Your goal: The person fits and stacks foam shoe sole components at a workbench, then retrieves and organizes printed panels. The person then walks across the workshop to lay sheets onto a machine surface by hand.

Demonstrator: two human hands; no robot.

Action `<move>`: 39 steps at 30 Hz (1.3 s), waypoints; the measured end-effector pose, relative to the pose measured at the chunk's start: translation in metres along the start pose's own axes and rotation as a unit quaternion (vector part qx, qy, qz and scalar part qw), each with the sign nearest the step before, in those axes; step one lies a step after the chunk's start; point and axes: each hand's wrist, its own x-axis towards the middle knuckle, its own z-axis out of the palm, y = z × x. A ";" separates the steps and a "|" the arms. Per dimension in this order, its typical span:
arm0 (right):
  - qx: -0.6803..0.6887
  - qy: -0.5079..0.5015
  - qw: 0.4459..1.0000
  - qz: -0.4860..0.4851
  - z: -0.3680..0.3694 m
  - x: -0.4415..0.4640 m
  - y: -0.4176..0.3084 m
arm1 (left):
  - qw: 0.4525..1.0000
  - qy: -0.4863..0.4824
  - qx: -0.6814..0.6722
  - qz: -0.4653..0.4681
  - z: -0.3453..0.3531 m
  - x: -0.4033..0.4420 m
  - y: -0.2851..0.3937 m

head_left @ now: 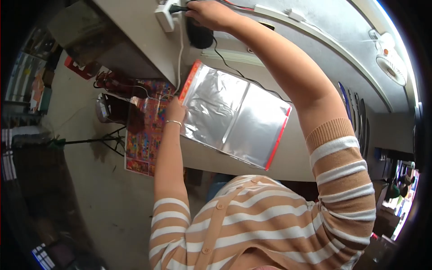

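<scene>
Plug [179, 8] pinched in right hand [211, 15] at socket [165, 17]; left hand [176, 109], grip unclear, by red edge [191, 77] of foil [256, 123].

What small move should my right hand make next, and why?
I'd probably press the black plug gently toward the white socket block: your right hand grips it there, and I can't tell whether it's fully seated. Your left hand is away, beside the silver sheet.

the foil sheet [208, 105] is silver edged in red, the cardigan [265, 218] tan-and-white striped.
</scene>
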 end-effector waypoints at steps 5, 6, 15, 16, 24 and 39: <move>0.069 -0.005 0.997 -0.019 0.005 -0.004 0.020 | 0.998 0.039 0.048 0.006 -0.003 0.026 -0.011; 0.070 -0.004 0.997 -0.013 0.004 -0.008 0.022 | 0.999 0.033 0.038 0.006 -0.007 0.025 -0.008; 0.099 -0.172 0.969 0.149 0.060 -0.169 0.099 | 0.996 -0.011 0.084 0.013 -0.013 0.022 -0.006; 0.067 -0.306 0.934 0.170 0.069 -0.205 0.111 | 0.996 -0.013 0.084 0.012 -0.014 0.021 -0.008; 0.050 -0.131 0.936 0.323 0.110 -0.427 0.076 | 0.991 -0.133 0.002 0.032 0.002 0.043 -0.012; 0.111 0.008 0.875 0.471 0.122 -0.423 0.050 | 0.995 -0.012 0.083 0.051 -0.011 0.044 -0.016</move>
